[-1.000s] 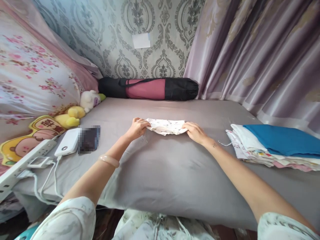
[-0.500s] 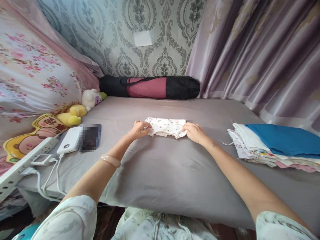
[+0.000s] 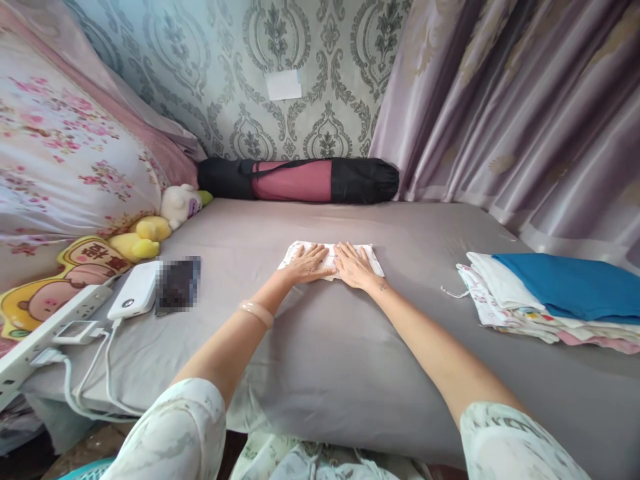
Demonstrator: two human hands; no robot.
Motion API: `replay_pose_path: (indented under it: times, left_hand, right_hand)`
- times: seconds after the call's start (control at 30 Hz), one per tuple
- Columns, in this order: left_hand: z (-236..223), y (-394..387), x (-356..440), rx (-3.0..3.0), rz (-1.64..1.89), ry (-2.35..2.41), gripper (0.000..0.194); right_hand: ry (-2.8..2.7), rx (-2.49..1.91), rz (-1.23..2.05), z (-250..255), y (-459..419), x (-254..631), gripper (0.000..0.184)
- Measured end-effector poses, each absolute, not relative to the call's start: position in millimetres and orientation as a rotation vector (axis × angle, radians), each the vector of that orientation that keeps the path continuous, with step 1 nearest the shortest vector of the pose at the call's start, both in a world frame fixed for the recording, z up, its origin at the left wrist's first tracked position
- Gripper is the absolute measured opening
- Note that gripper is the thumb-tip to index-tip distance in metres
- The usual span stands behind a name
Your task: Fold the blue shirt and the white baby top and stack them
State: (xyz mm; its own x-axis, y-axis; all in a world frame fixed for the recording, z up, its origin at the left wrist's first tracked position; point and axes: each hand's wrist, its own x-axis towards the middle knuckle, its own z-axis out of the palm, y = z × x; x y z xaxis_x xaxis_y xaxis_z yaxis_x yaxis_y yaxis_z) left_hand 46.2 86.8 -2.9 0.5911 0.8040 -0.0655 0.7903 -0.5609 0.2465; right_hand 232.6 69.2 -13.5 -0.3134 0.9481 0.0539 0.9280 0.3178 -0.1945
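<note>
A small white patterned cloth [image 3: 373, 256], folded into a rectangle, lies flat on the grey bed sheet [image 3: 330, 333] in the middle of the view. My left hand [image 3: 307, 263] rests palm down on its left half, fingers stretched out. My right hand [image 3: 354, 265] lies flat on its right half, fingers spread, side by side with the left. Both hands press on the cloth and hold nothing.
A stack of folded clothes [image 3: 525, 307] topped by a blue piece [image 3: 575, 285] sits at the right. A white power bank [image 3: 135, 299], a phone [image 3: 176, 285], a power strip [image 3: 45, 330] and cables lie at the left. Plush toys [image 3: 165, 217], a floral pillow and a black-and-pink roll bag [image 3: 300, 180] line the back.
My hands let go of the cloth's two ends and moved inward to its middle, now lying flat on it. The cloth has settled flat on the sheet.
</note>
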Motion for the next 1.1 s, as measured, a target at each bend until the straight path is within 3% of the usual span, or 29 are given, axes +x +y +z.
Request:
replay_pose_path:
  times: [0.13,0.43,0.5,0.63,0.73,1.1]
  left_hand:
    - [-5.8,85.4,47.0,2.566,0.013,1.324,0.087]
    - [3.4,88.2,51.3,2.485,-0.046,1.356,0.089]
    - [5.5,91.6,50.6,2.500,-0.032,1.318,0.082]
    - [2.6,94.3,52.6,2.551,0.252,1.488,0.049]
    - [-5.2,90.0,57.5,2.572,0.379,1.660,0.047]
    - [-20.5,87.6,62.3,2.585,0.177,1.635,0.052]
  right_hand:
    - [-2.421,-1.756,0.201,-17.4,68.6,236.0,0.057]
    - [-2.441,-1.818,0.279,-8.3,72.0,234.1,0.056]
    - [-2.439,-1.821,0.332,-3.3,73.9,232.5,0.056]
    - [-2.375,-1.747,0.236,0.3,76.4,223.3,0.057]
    - [-2.361,-1.684,0.143,-6.8,77.0,214.9,0.057]
    - [-2.373,-1.650,0.126,-24.4,77.0,210.9,0.056]
